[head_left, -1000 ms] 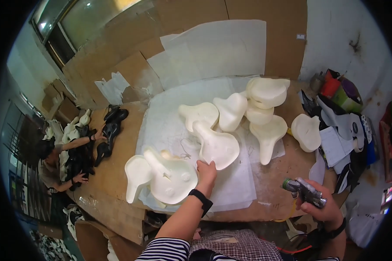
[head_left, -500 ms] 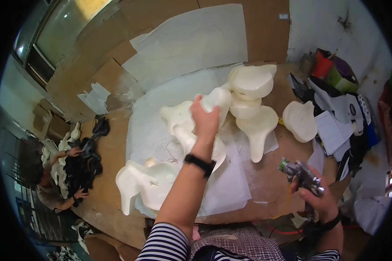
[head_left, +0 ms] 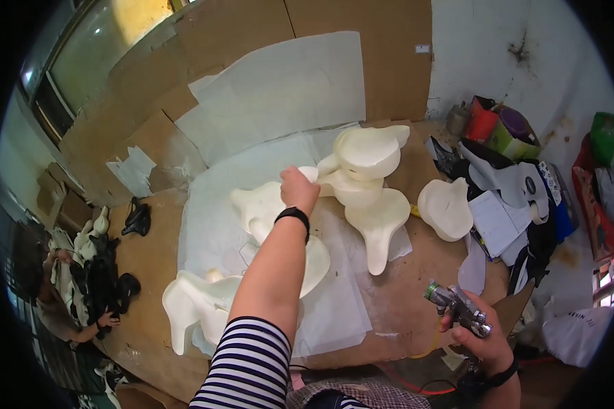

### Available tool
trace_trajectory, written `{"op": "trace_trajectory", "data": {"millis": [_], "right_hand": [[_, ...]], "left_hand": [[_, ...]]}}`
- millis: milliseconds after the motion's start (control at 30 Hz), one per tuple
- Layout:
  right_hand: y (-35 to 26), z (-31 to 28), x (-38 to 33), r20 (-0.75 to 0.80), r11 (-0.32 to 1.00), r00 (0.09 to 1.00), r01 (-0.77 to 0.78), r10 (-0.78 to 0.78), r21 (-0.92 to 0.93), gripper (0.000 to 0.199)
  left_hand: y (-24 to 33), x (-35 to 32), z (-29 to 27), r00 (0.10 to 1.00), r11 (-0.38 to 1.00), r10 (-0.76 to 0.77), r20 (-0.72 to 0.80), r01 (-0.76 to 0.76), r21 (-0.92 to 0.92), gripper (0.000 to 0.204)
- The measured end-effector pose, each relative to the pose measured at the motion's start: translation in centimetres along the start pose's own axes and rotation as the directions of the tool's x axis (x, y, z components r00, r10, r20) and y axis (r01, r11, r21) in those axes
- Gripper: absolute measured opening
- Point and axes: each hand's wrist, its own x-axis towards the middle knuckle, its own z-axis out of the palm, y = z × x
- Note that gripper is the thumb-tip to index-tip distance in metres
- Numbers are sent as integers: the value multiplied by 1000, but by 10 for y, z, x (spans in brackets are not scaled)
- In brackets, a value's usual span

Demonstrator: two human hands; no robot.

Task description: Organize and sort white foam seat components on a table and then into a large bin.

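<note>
At the far middle of the papered table, my left hand [head_left: 300,189] is closed on a cream foam saddle [head_left: 310,172], mostly hidden behind my fingers. Low on the right, my right hand [head_left: 488,341] grips a metal spray gun [head_left: 457,308] with a green-ringed nozzle, held in the air off the table's front edge. More cream saddles lie around: a stacked one [head_left: 368,151] just right of my left hand, one with its nose toward me [head_left: 378,221], one at the right [head_left: 446,209], and one at the near left [head_left: 194,300], partly behind my left arm.
White paper [head_left: 341,327] covers part of the cardboard-topped table. At the right lie an open notebook [head_left: 500,217], dark and grey pieces, and a red container [head_left: 482,117]. Cardboard panels [head_left: 245,44] stand behind. A co-worker's hand [head_left: 108,319] rests by black saddles [head_left: 138,217] at the left.
My left hand has turned over and its fingers have closed round the saddle. The spray gun stays in my right hand. The whole view has shifted. The co-worker's hands have moved among the black saddles.
</note>
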Motion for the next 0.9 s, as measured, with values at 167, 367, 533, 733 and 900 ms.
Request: {"op": "trace_trajectory", "data": {"millis": [167,367,533,733,900], "right_hand": [[-4,-2,-2,48,1000,999,12,-13,26,65],[-22,10,-2,100,993,988,116,-116,7,68],[-34,7,-14,136,997,991,18,-8,-77,65],[-57,46,-25,-7,983,985,174,-174,61,69],[-48,36,-75,119,976,993,31,-5,-218,64]], "left_hand": [[1,-31,-42,987,991,-128,96,123,53,69],[-72,-72,-67,950,703,-177,256,304,-643,34],[-72,-163,-48,922,369,-193,334,384,-846,50],[-105,-217,-33,867,298,-273,417,489,-820,48],[-121,-225,-13,823,230,-310,476,551,-802,37]]}}
